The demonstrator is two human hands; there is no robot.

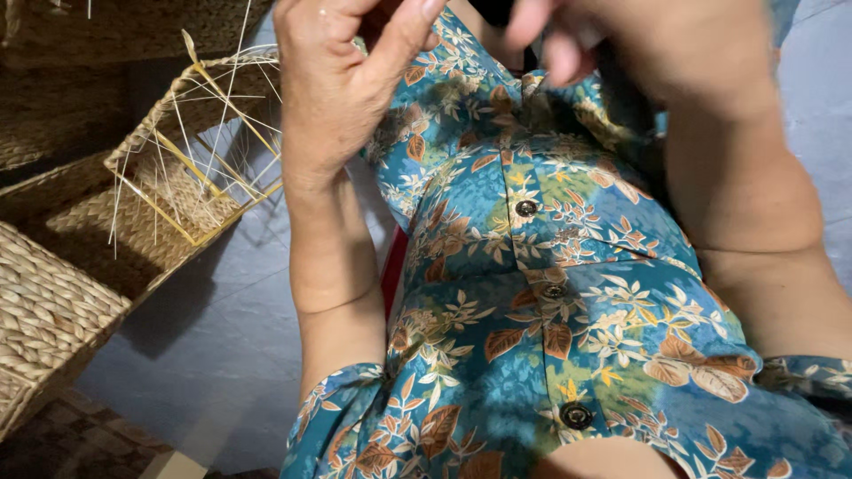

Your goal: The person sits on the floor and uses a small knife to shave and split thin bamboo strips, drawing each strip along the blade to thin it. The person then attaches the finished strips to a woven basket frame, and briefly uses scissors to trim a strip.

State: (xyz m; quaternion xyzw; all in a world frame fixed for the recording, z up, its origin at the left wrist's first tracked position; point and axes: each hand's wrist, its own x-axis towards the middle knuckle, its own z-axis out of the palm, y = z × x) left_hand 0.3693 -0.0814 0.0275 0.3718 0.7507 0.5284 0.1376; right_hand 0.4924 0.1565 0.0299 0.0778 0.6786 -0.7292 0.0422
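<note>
Both hands hover close under the camera, raised over the person's own blue floral shirt [532, 293], a button-front garment printed with brown and cream leaves and closed by dark round buttons [526, 208]. At the top left, the left hand [342, 80] has its fingers [404, 31] loosely curled, thumb and forefinger nearly meeting; whether they pinch anything cannot be told. At the top right, the right hand [612, 44] is blurred, its fingertips bent down toward the shirt collar, and its grip cannot be told either. Off to the left, on the grey floor [222, 355], an unfinished woven basket [177, 177] tilts with loose pale straw strands sticking out past its rim, just beside a finished woven basket [44, 319] at the left edge. Open floor lies between the baskets and the left forearm.
</note>
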